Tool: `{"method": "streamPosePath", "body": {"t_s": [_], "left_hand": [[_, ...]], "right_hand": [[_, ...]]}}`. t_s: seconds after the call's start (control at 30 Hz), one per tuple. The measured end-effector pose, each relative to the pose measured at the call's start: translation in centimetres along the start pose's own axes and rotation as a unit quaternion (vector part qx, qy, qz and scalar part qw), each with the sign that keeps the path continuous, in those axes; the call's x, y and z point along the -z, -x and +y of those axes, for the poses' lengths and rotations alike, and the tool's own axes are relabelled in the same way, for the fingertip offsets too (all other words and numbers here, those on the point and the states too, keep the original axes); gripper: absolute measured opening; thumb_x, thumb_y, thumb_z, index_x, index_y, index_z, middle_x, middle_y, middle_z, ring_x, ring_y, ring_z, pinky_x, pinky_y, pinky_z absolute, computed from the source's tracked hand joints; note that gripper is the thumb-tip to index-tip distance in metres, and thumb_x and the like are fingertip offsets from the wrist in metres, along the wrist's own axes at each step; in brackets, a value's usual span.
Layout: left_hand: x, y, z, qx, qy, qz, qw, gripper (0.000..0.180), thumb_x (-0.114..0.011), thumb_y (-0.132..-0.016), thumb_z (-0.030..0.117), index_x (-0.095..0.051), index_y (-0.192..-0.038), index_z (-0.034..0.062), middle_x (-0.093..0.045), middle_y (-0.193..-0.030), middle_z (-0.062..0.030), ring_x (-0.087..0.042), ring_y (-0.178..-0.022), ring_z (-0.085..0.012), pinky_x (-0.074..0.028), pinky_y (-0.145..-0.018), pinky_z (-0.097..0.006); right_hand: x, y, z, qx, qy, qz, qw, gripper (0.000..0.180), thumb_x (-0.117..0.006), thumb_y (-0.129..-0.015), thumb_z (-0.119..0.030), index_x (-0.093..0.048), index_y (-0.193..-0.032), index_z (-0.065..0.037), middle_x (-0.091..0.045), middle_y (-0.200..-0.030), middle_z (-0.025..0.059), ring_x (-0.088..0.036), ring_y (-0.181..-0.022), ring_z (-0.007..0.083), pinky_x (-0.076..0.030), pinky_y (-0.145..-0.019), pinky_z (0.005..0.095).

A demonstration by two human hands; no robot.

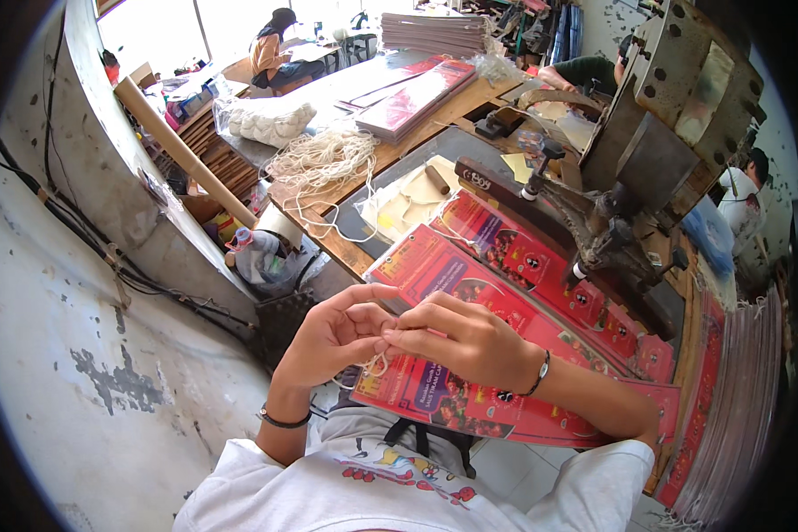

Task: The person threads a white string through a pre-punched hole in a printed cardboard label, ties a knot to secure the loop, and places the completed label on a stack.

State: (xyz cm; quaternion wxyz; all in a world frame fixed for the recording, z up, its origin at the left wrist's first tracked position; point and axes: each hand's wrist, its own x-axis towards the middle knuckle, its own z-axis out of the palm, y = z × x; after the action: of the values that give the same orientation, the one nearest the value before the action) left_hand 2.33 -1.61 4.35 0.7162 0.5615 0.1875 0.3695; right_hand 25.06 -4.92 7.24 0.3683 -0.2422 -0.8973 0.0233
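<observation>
My left hand (337, 337) and my right hand (465, 341) meet in front of my chest, fingertips pinched together. Between them they grip a thin white cord (378, 363); a small loop of it dangles below the fingers, and the exact spot being pinched is hidden. Behind and beneath the hands lies a red printed board (417, 395) with food pictures and metal eyelets near its corner. My right forearm passes over this board. Farther in, another red printed board (505, 244) rests under the metal machine (612, 222).
A tangle of white cord (324, 164) spills over the table edge near a bagged bundle (270, 120). Red boards (417, 102) are stacked beyond. At right stands a tall stack of corded boards (731, 399). A wooden-handled tool (437, 180) lies by the machine. Several people work around.
</observation>
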Motion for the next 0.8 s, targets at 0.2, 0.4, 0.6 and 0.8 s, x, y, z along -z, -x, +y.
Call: {"method": "streamPosePath", "body": {"t_s": [0.2,0.4,0.6,0.8], "left_hand": [[-1.1,0.0,-0.6,-0.048,0.101,-0.004,0.994,0.042,-0.062,-0.096,-0.003,-0.051,-0.136,-0.0039,-0.064,-0.096,-0.0055,-0.061,-0.081,-0.0078,-0.051,-0.067,-0.022],[-0.3,0.0,-1.0,-0.088,-0.079,0.021,0.993,0.019,-0.065,-0.093,-0.003,-0.068,-0.112,-0.0051,-0.065,-0.098,-0.0069,-0.064,-0.082,-0.0089,-0.052,-0.068,-0.022],[0.0,-0.1,-1.3,-0.098,-0.161,0.039,0.981,0.017,-0.068,-0.090,-0.003,-0.070,-0.107,-0.0053,-0.069,-0.099,-0.0094,-0.067,-0.083,-0.0102,-0.053,-0.071,-0.021],[-0.9,-0.5,-1.0,-0.114,-0.194,0.081,0.971,0.016,-0.069,-0.091,-0.001,-0.071,-0.106,-0.0061,-0.069,-0.088,-0.0077,-0.064,-0.075,-0.0082,-0.051,-0.064,-0.021]], "right_hand": [[1.1,-1.1,-0.3,0.041,0.167,0.024,0.985,0.020,-0.070,-0.078,-0.010,-0.064,-0.096,-0.005,-0.061,-0.093,0.0032,-0.064,-0.080,0.0158,-0.054,-0.067,0.0255],[2.8,-1.8,0.0,0.044,0.191,0.064,0.978,0.019,-0.070,-0.077,-0.011,-0.063,-0.094,-0.006,-0.061,-0.092,0.0048,-0.064,-0.080,0.0159,-0.054,-0.064,0.0257],[2.0,-1.7,0.3,0.031,0.186,0.021,0.982,0.018,-0.069,-0.076,-0.011,-0.064,-0.093,-0.006,-0.061,-0.093,0.0044,-0.064,-0.081,0.0167,-0.056,-0.066,0.0255],[1.5,-1.2,0.4,0.040,0.200,0.006,0.979,0.022,-0.069,-0.076,-0.011,-0.065,-0.096,-0.004,-0.061,-0.093,0.0042,-0.064,-0.083,0.0163,-0.055,-0.067,0.0251]]}}
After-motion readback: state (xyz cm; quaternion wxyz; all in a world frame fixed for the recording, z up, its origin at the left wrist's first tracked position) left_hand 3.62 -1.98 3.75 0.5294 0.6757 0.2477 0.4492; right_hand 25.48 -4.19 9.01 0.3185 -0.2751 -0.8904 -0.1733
